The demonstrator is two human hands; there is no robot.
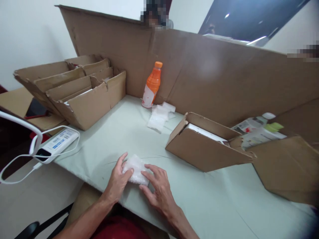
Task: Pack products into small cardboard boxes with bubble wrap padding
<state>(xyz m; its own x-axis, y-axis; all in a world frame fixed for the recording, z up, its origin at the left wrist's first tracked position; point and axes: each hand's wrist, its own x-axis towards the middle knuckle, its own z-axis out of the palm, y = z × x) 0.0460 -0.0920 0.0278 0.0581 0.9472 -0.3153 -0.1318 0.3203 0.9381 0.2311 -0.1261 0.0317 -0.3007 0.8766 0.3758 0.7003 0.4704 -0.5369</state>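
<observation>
Bubble-wrap packet (136,168), lower centre of frame, near front edge of bench (99,146); left hand (118,179): fingers pinching its left side; right hand (159,189): fingers spread at its right edge.

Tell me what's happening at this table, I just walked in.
A person is handling a small bundle of what looks like bubble wrap near the table's front edge. The left hand grips its left side, thumb on top; the right hand's fingers are at its right side. Beyond, more flat whitish pieces lie by an orange bottle, and an open cardboard box sits to the right.
</observation>
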